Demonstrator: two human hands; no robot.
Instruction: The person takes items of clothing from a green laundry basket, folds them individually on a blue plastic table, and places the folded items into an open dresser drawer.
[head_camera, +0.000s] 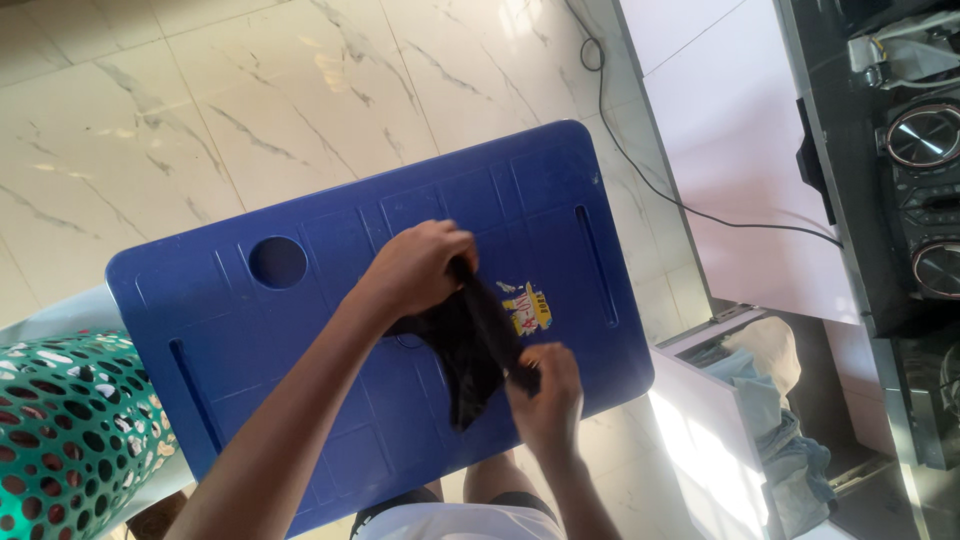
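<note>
I hold a small black cloth garment (473, 350) over the blue rectangular plastic lap table (330, 330), whose flat top gives me a firm place to work the fabric. My left hand (418, 268) is curled shut around the upper end of the cloth, knuckles up, so that end stays lifted. My right hand (547, 393) pinches the lower edge between thumb and fingers, close to my body, and the fabric hangs slack and creased between the two grips, with its loose tip drooping onto the table. It lies just beside the table's coloured printed picture (528, 306), near the middle. The round cup hole (278, 262) and the long slots (596, 265) sit apart from my hands. To my left stands a green perforated plastic basket (70, 430), its wall full of oval holes, near enough to reach. To my right, more grey cloth (790, 450) lies heaped in a white box, and a black cable (650, 180) trails over the marble-patterned floor tiles (200, 100).
</note>
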